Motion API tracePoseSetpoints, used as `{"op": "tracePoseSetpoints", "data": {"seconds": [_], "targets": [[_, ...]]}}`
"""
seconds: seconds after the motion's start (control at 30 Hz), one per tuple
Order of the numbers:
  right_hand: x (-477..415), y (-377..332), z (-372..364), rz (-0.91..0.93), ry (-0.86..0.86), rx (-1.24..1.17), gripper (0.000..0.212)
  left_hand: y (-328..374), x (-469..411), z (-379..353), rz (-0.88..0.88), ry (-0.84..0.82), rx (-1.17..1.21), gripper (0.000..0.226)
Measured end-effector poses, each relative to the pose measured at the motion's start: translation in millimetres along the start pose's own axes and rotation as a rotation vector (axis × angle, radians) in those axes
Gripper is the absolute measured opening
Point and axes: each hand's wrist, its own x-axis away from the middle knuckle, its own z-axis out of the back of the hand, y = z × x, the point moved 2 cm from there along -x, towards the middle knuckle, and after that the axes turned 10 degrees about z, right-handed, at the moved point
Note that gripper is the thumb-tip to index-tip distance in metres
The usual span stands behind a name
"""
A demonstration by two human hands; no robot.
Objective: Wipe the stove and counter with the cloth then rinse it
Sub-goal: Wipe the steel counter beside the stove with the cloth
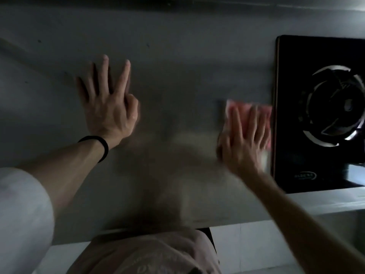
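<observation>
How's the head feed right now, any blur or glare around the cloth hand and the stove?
Head view: dim overall; right hand and pink cloth smeared by motion blur; left hand sharper; bright glints on the stove burner ring; body shadow on the counter.

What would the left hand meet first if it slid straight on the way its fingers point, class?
The left hand points away across bare counter; probably nothing until the dark back edge, though depth is unclear.

Left hand [110, 107] wears a black wristband [98, 147]; white sleeve [21, 214] lower left; pale pink shirt [146, 254] at bottom centre.
</observation>
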Motion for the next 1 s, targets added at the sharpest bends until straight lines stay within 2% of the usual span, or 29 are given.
{"op": "tracePoseSetpoints", "data": {"seconds": [0.13, 0.23, 0.3, 0.4, 0.57, 0.67, 0.8, 0.9, 1.0], "targets": [[-117.9, 20.1, 22.4, -0.012, 0.003, -0.059, 0.066, -3.6, -1.3, -4.3, 0.000, 0.006, -0.016, 0.071], [-139.4, 13.6, 22.6, -0.063, 0.009, -0.104, 0.065, -3.6, -2.7, -5.8, -0.004, 0.017, -0.024, 0.071], [-109.7, 7.0, 16.7, -0.046, 0.061, -0.077, 0.063, -2.4, -2.1, -4.8, -0.002, 0.022, -0.005, 0.071], [-9.9, 3.5, 3.3, -0.013, 0.089, -0.038, 0.062, -1.0, -1.7, -1.5, 0.005, 0.010, 0.005, 0.072], [186.1, 23.2, -20.5, -0.100, -0.098, -0.095, 0.067, 1.0, -0.4, 2.0, 0.001, -0.011, 0.003, 0.072], [206.4, 24.9, -24.3, -0.144, -0.108, -0.109, 0.065, 1.2, 0.3, 2.8, -0.002, -0.009, 0.007, 0.071], [180.9, -22.2, -37.1, -0.289, -0.060, -0.141, 0.067, 0.8, 0.6, 3.1, -0.002, -0.023, 0.005, 0.070], [181.1, -88.9, -52.5, -0.155, -0.164, -0.151, 0.070, 2.6, 1.5, 2.5, 0.008, -0.018, 0.008, 0.070], [181.2, -174.7, -77.0, 0.187, -0.242, -0.129, 0.072, 3.6, 3.2, 3.8, 0.009, -0.016, 0.020, 0.070]]}}
